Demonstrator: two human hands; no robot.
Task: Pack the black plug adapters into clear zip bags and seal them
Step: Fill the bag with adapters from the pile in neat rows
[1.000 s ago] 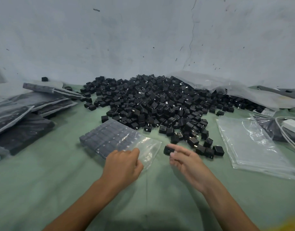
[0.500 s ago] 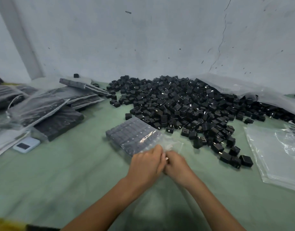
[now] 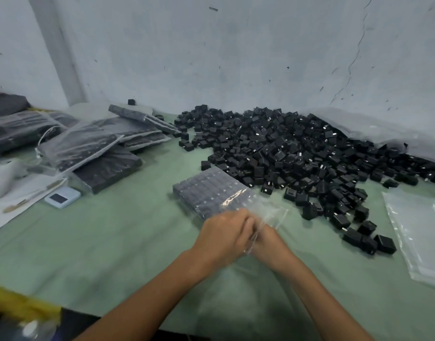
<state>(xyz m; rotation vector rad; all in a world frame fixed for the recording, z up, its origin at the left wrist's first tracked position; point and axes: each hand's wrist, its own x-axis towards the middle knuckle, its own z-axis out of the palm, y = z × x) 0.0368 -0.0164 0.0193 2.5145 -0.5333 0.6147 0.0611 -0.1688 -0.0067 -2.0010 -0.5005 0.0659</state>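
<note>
Left hand (image 3: 226,236): curled on the mouth (image 3: 273,215) of the bag (image 3: 209,193), pinching the clear plastic, knuckles against the other hand.
Right hand (image 3: 268,242): on the same mouth, partly behind the plastic; seems to pinch the same edge, fingertips hidden.
Change: one second ago apart, with the right hand out beside the loose adapters (image 3: 369,239); half a second ago brought together at the mouth; now kept there, in almost the same place.
Bag: flat on the counter (image 3: 113,242), filled with neat rows of adapters, mouth turned toward the person, a little lifted and wrinkled.
Meaning: filling of this bag probably finished, sealing now in hand; cannot tell how much of the zip is already closed.
Pile (image 3: 285,148): very many adapters behind and to the right of the bag, up against its far edge; much packing left.
Empty bags (image 3: 418,230): stacked at the right edge, well apart from the hands.
Filled bags (image 3: 88,146): heaped at the left, near a small white device (image 3: 62,197).
Next: probably a pinch drawn along the zip from the near corner outward; care needed for trapped air and for rows sliding toward the mouth.
</note>
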